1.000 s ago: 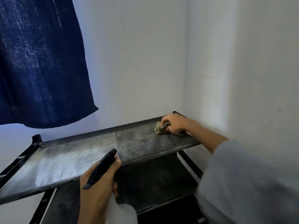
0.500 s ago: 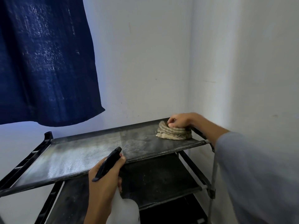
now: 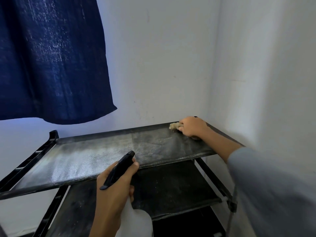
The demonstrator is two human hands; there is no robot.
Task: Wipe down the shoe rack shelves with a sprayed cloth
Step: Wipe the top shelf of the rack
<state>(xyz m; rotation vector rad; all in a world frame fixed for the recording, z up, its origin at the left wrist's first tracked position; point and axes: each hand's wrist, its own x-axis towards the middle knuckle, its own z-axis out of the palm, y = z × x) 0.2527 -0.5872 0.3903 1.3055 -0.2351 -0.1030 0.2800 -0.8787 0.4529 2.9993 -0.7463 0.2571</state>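
Observation:
A black shoe rack stands in the room's corner; its dusty top shelf (image 3: 95, 158) is greyish white on the left half. At the shelf's far right corner my right hand (image 3: 192, 127) grips a beige cloth (image 3: 174, 125) and presses it on the surface; most of the cloth is hidden under my fingers. In front of the rack my left hand (image 3: 114, 183) holds a white spray bottle (image 3: 136, 221) by its black trigger head (image 3: 119, 170), nozzle pointing toward the shelf. A lower shelf (image 3: 171, 189) lies beneath, dark and dusty.
A dark blue curtain (image 3: 51, 57) hangs over the rack's left side. White walls (image 3: 162, 65) close in behind and on the right. The rack's black side frame (image 3: 34, 154) rises at the left; a metal leg (image 3: 230, 218) stands at the front right.
My right hand has bunched the cloth and drawn it back into the far right corner of the top shelf. The left hand with the spray bottle has stayed put.

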